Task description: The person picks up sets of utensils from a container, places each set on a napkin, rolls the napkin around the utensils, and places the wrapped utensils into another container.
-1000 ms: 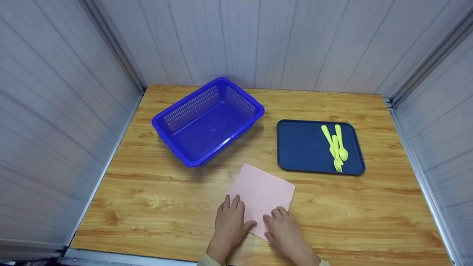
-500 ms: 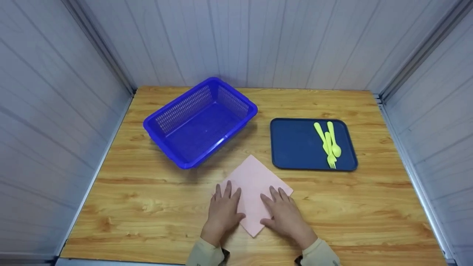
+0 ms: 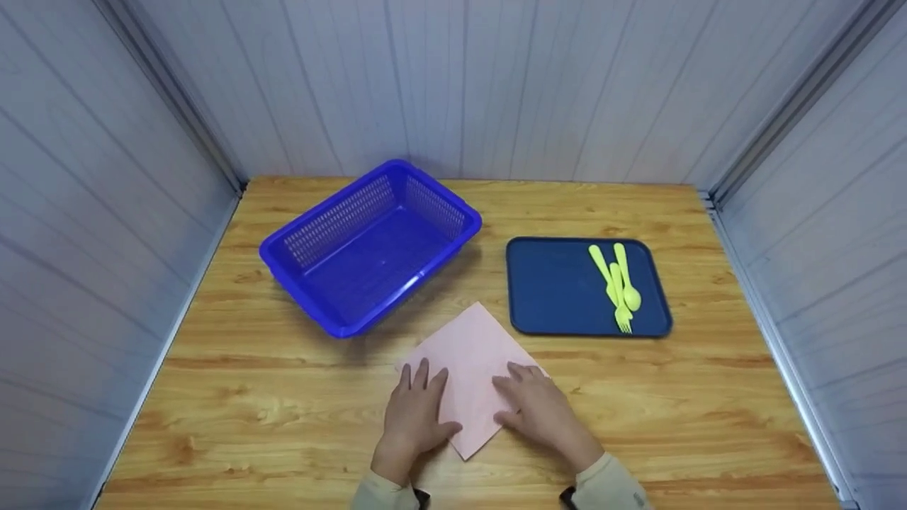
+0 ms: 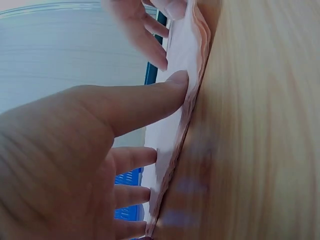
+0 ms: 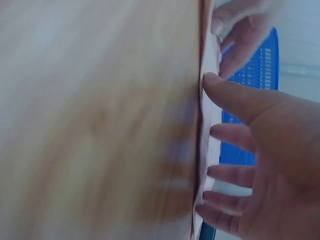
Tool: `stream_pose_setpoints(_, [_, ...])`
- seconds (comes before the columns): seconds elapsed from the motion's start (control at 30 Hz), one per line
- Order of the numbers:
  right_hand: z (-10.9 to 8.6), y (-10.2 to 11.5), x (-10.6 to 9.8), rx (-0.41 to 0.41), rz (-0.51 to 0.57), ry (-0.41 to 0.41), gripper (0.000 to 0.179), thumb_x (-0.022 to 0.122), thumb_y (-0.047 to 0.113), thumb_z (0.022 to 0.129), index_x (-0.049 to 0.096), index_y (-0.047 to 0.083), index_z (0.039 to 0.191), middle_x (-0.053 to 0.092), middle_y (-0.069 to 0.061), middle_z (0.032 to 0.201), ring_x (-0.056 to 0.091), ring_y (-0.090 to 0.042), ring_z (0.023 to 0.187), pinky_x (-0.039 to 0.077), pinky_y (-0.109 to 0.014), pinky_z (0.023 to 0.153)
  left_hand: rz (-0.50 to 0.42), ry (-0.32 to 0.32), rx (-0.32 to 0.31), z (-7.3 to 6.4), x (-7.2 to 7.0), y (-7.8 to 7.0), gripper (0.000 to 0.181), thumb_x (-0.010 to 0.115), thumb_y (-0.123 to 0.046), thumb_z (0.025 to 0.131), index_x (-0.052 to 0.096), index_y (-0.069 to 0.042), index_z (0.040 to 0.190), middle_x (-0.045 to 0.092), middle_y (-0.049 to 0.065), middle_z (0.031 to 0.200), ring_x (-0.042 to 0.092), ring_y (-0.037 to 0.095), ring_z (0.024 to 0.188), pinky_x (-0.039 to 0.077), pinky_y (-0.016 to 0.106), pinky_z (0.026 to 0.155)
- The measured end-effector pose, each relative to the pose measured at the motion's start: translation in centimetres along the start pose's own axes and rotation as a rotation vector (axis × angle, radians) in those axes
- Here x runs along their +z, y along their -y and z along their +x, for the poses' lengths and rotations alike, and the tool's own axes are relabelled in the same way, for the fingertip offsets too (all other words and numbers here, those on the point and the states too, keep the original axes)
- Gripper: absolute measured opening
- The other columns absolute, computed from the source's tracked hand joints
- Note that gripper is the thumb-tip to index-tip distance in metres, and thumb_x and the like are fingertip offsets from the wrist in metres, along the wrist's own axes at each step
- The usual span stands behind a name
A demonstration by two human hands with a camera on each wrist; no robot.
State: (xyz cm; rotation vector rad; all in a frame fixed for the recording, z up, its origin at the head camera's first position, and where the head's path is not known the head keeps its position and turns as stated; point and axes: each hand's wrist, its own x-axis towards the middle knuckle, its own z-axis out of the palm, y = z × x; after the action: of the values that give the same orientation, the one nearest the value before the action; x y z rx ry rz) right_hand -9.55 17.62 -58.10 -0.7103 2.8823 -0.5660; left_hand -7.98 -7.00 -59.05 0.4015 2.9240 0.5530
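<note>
In the head view a pink folded napkin [image 3: 476,358] lies on the wooden table, one corner pointing toward the person. My left hand [image 3: 414,414] rests on its left part with spread fingers. My right hand [image 3: 542,407] rests on the right part, its fingers slightly bent and the thumb near the lower right edge. In the left wrist view the napkin's layered edge [image 4: 192,85] shows, with the left thumb [image 4: 150,100] on top near it. In the right wrist view the right fingertips [image 5: 212,172] touch the napkin along its thin edge.
A blue plastic basket [image 3: 301,297] stands at the back left, with nothing in it. To the right, a dark blue tray [image 3: 553,283] holds a yellow knife [image 3: 602,269], fork [image 3: 618,294] and spoon [image 3: 628,283]. Panel walls [image 3: 425,85] enclose the table's back and sides.
The napkin has turned somewhat clockwise, so a corner now points nearer the person. Both hands have shifted on it, the left fingers spreading. The head view has also shifted.
</note>
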Motion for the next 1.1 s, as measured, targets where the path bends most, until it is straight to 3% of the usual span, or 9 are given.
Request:
stream_pose_setpoints(0.1, [0.6,-2.6,-2.5,0.120,0.087,-0.147,0.033,0.068,0.026,0.091,0.067,0.007,0.118,0.063,-0.015,0.119,0.058,-0.033,0.111,0.047,-0.050,0.091,0.002,0.001,-0.003,0.2,-0.2,-0.1,0.090,0.081,-0.050,0.070,0.048,-0.009,0.143,0.034,0.028,0.148,0.027,0.055,0.133,0.034,0.060,0.101])
stream_pose_setpoints(0.23, [2.0,-8.3,-7.0,0.421,0.086,-0.325,0.028,0.062,0.026,0.094,0.068,0.006,0.113,0.068,-0.014,0.106,0.064,-0.035,0.097,0.050,-0.052,0.077,0.018,-0.005,-0.016,-0.2,-0.2,-0.2,0.091,0.081,-0.052,0.070,0.048,-0.010,0.143,0.035,0.027,0.148,0.029,0.055,0.132,0.037,0.060,0.099])
stream_pose_setpoints(0.4, [4.0,-15.7,-10.6,0.613,0.011,-0.309,0.039,0.062,0.030,0.093,0.066,-0.001,0.117,0.067,-0.023,0.108,0.065,-0.041,0.088,0.051,-0.055,0.067,0.033,-0.024,-0.035,-0.4,0.0,-0.3,0.091,0.080,-0.055,0.069,0.048,-0.011,0.142,0.037,0.025,0.147,0.030,0.053,0.132,0.038,0.061,0.097])
stream_pose_setpoints(0.5, [4.7,-17.8,-11.2,0.660,0.020,-0.250,0.044,0.066,0.032,0.091,0.065,-0.003,0.117,0.066,-0.024,0.109,0.065,-0.038,0.084,0.051,-0.051,0.063,0.031,-0.016,-0.046,-0.4,0.0,-0.4,0.092,0.079,-0.056,0.069,0.048,-0.012,0.143,0.035,0.024,0.149,0.029,0.052,0.134,0.035,0.061,0.099])
stream_pose_setpoints(0.57, [5.1,-18.5,-11.1,0.699,0.020,-0.233,0.035,0.069,0.033,0.089,0.069,-0.001,0.096,0.067,-0.019,0.084,0.062,-0.030,0.065,0.048,-0.042,0.051,0.031,-0.009,-0.049,-0.4,0.0,-0.4,0.092,0.079,-0.057,0.070,0.047,-0.013,0.144,0.035,0.023,0.149,0.028,0.051,0.134,0.033,0.061,0.101])
stream_pose_setpoints(0.73, [6.0,-19.6,-10.6,0.780,0.017,-0.199,0.045,0.071,0.031,0.088,0.043,0.014,0.058,0.033,0.003,0.051,0.037,-0.015,0.045,0.028,-0.031,0.043,0.024,0.003,-0.043,-0.2,0.2,-0.4,0.093,0.079,-0.058,0.069,0.047,-0.014,0.144,0.035,0.023,0.149,0.024,0.050,0.137,0.028,0.063,0.104])
stream_pose_setpoints(0.87, [6.4,-19.8,-10.8,0.770,0.017,-0.153,0.032,0.066,0.022,0.089,0.052,0.009,0.063,0.045,-0.002,0.056,0.046,-0.021,0.054,0.037,-0.036,0.050,0.015,-0.001,-0.035,-0.2,0.4,-0.2,0.094,0.078,-0.059,0.068,0.047,-0.014,0.144,0.035,0.023,0.150,0.024,0.049,0.137,0.026,0.064,0.104])
stream_pose_setpoints(0.97, [6.7,-19.6,-11.0,0.742,0.017,-0.118,0.016,0.061,0.016,0.089,0.062,0.004,0.079,0.055,-0.008,0.068,0.053,-0.026,0.063,0.042,-0.040,0.056,0.011,-0.006,-0.035,-0.2,0.4,0.0,0.094,0.078,-0.059,0.069,0.046,-0.014,0.144,0.035,0.023,0.150,0.026,0.049,0.137,0.026,0.064,0.104])
stream_pose_setpoints(1.1, [7.2,-18.7,-11.1,0.694,-0.028,-0.113,0.019,0.057,0.011,0.090,0.067,0.000,0.101,0.063,-0.016,0.082,0.058,-0.031,0.070,0.045,-0.045,0.059,0.012,-0.005,-0.034,-0.3,0.2,0.1,0.094,0.077,-0.060,0.069,0.045,-0.015,0.145,0.034,0.023,0.150,0.025,0.048,0.138,0.025,0.064,0.105])
